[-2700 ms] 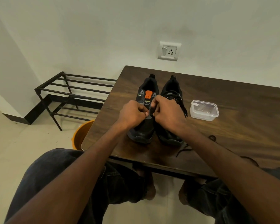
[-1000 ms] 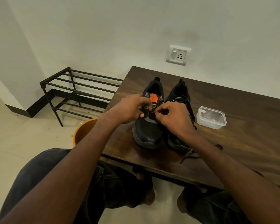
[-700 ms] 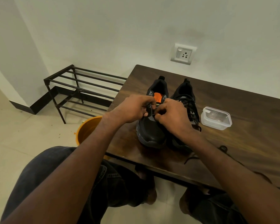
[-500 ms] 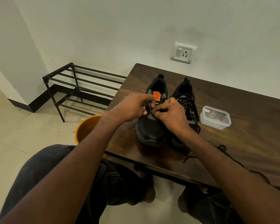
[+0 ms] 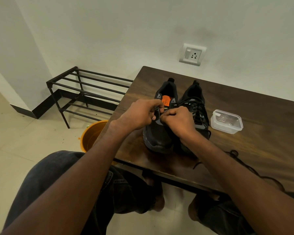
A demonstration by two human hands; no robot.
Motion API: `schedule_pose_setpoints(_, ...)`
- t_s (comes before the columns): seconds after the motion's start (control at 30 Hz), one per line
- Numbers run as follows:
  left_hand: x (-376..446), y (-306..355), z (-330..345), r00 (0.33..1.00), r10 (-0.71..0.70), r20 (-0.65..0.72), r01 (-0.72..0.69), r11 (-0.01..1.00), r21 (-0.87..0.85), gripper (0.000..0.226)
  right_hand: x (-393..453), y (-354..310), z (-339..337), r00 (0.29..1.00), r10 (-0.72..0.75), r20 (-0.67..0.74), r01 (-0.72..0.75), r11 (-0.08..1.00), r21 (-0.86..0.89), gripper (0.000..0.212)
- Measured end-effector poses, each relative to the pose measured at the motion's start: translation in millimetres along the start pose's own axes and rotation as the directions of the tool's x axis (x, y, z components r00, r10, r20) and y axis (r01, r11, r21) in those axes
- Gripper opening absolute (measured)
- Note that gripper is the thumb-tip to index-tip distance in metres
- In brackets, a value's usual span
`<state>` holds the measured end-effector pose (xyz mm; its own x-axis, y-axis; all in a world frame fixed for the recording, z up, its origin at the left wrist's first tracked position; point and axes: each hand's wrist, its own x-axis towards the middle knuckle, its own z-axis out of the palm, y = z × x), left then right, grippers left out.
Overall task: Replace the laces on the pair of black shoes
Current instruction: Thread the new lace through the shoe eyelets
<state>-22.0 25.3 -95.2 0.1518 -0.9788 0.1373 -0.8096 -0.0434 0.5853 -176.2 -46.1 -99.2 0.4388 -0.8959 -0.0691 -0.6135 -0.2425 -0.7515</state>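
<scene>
black shoes [image 5: 159, 136] toes point near (heels wallward)

Both hands cover the middle of the left shoe [image 5: 157, 136], so what the curled fingers [image 5: 157, 106] pinch there cannot be made out. The right forearm hides the toe of the right shoe [image 5: 196, 106] and part of the loose lace [image 5: 244, 165]. The surface [image 5: 261, 112] runs off the right edge. The print on the orange tag [image 5: 165, 100] is too small to read.
</scene>
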Motion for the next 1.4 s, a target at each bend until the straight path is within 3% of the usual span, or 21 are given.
schedule_pose_setpoints(0.2,-3,-1,1,1.000,-0.004,-0.002,0.004,1.000,0.001,0.039,-2,-6,6,0.994,0.044,-0.101,-0.055,0.993,-0.108,0.017)
schedule_pose_setpoints(0.37,-3,2,6,0.999,-0.024,-0.032,0.026,0.999,0.045,0.038,0,1,0,0.997,0.073,0.025,-0.076,0.983,0.166,0.017)
schedule_pose_setpoints(0.43,-3,3,7,0.999,-0.020,-0.029,0.021,0.998,0.058,0.037,1,2,-4,0.998,0.038,0.041,-0.041,0.996,0.076,0.015)
schedule_pose_setpoints(0.53,-2,2,5,1.000,-0.001,-0.004,0.001,0.999,0.040,0.037,3,1,-1,0.997,-0.064,-0.031,0.057,0.978,-0.200,0.015)
schedule_pose_setpoints(0.63,-3,-2,2,1.000,-0.002,0.017,0.002,1.000,0.011,0.038,3,0,0,0.994,-0.103,-0.031,0.091,0.961,-0.262,0.016)
schedule_pose_setpoints(1.1,-3,-1,5,1.000,-0.003,-0.025,0.003,1.000,0.002,0.036,7,2,-12,0.994,-0.004,0.106,0.001,1.000,0.027,0.014)
schedule_pose_setpoints(1.3,-1,-7,2,1.000,0.006,0.005,-0.006,0.999,-0.033,0.039,0,-1,-1,0.996,-0.038,-0.084,0.032,0.996,-0.081,0.005)
schedule_pose_setpoints(1.4,-1,-8,1,1.000,0.007,0.020,-0.007,0.999,-0.043,0.038,-1,0,-5,0.997,-0.030,-0.075,0.025,0.998,-0.061,0.007)
